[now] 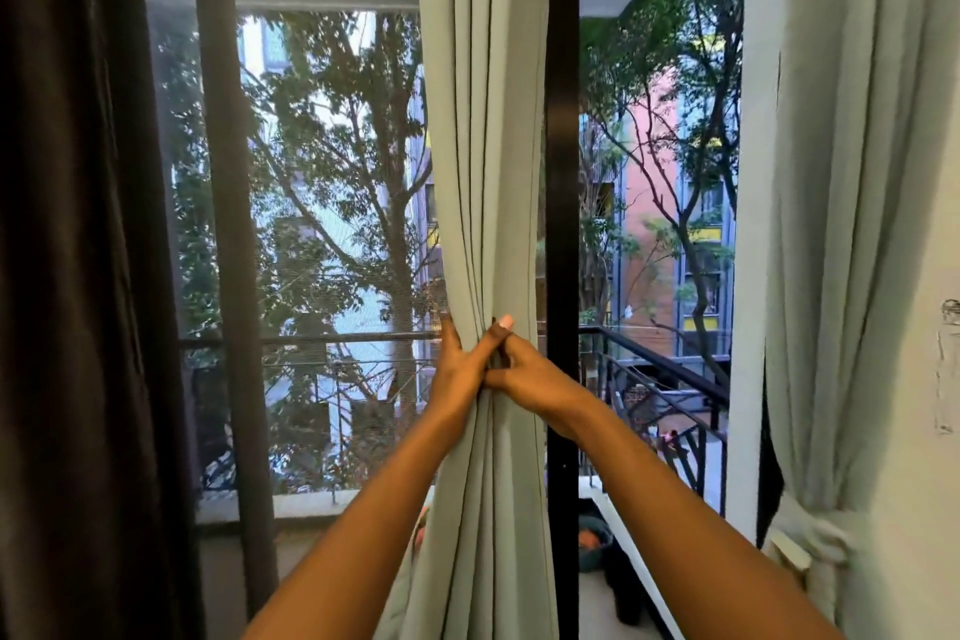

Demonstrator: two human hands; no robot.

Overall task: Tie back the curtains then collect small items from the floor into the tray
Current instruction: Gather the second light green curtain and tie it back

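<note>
Pale green curtain (483,203) at centre frame, bunched into a narrow column of folds. Clasped just below mid-height by left hand (460,369) from the left and right hand (524,372) from the right, fingers curled round the gathered cloth, hands touching. Second pale curtain (852,234) at right edge, already tied low down. Dark curtain (72,276) along left edge. Black balcony railing (670,379) beyond the glass
</note>
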